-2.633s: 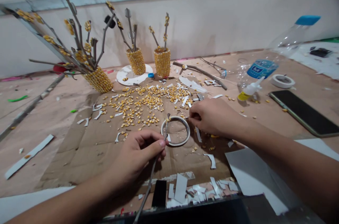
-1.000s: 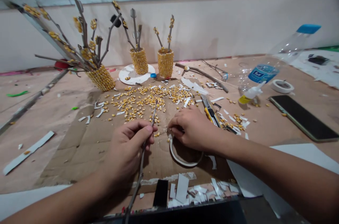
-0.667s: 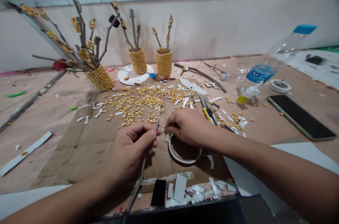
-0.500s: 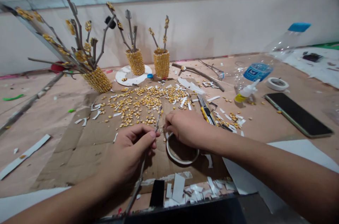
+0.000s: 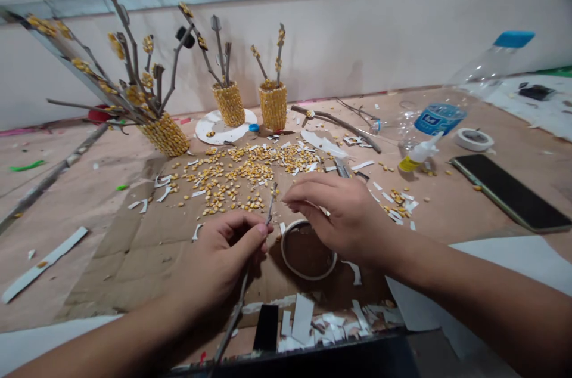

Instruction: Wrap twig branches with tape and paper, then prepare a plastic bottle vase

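Observation:
My left hand (image 5: 235, 247) pinches a thin twig (image 5: 241, 287), whose upper tip rises past my fingers and whose lower end slants down toward the front edge. Just right of the tip, my right hand (image 5: 335, 211) hovers with fingers stretched out and a little apart, nothing visible between them. Under it lies a white tape ring (image 5: 308, 278) on the cardboard (image 5: 129, 259). Yellow corn kernels (image 5: 250, 172) are scattered beyond both hands. A cutter knife (image 5: 342, 168) is mostly hidden behind my right hand.
Three kernel-covered pots (image 5: 273, 107) with twigs stand at the back near the wall. To the right are a glue bottle (image 5: 417, 154), a plastic bottle (image 5: 440, 120), a tape roll (image 5: 474, 139) and a phone (image 5: 512, 190). Paper scraps (image 5: 301, 318) lie near the front edge.
My right hand has lifted a little away from the twig tip and its fingers have straightened. The left hand keeps its hold on the twig, nearly unmoved.

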`<control>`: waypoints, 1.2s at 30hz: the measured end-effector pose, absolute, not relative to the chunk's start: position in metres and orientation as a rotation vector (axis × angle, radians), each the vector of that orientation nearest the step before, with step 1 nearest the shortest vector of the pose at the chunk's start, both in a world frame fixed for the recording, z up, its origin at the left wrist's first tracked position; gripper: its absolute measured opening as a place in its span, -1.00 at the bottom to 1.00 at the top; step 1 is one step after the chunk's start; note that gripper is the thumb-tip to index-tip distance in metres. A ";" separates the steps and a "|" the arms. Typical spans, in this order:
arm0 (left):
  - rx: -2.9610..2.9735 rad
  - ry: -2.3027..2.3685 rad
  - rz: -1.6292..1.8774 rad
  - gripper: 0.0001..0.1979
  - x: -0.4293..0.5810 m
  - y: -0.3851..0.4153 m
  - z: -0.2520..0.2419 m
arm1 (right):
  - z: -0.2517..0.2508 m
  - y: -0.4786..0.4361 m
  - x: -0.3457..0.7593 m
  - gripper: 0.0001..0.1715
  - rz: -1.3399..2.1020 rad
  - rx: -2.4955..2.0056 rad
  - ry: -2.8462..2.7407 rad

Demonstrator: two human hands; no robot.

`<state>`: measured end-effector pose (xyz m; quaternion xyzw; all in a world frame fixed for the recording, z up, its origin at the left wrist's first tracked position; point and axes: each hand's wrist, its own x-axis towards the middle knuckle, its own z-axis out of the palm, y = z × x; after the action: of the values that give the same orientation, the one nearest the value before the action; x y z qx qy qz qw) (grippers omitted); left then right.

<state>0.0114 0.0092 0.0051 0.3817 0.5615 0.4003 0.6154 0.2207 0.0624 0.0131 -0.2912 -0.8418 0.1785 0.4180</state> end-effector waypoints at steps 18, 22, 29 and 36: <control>0.960 1.295 0.797 -0.66 0.013 -0.002 0.004 | 0.012 0.053 0.215 -0.75 0.693 -0.943 -1.975; 0.924 1.281 0.802 -0.66 0.014 -0.002 0.002 | 0.011 0.053 0.215 -0.77 0.614 -0.979 -1.998; 1.070 1.301 0.776 -0.65 0.009 -0.002 -0.003 | 0.010 0.051 0.216 -0.76 0.509 -0.975 -2.014; 1.172 1.315 0.791 -0.76 0.011 -0.001 0.002 | 0.012 0.051 0.215 -0.75 0.509 -0.943 -2.003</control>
<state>0.0106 -0.0014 0.0022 0.4990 0.5601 0.3367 0.5691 0.2152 0.0511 0.0120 -0.3766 -0.7996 0.2033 0.4213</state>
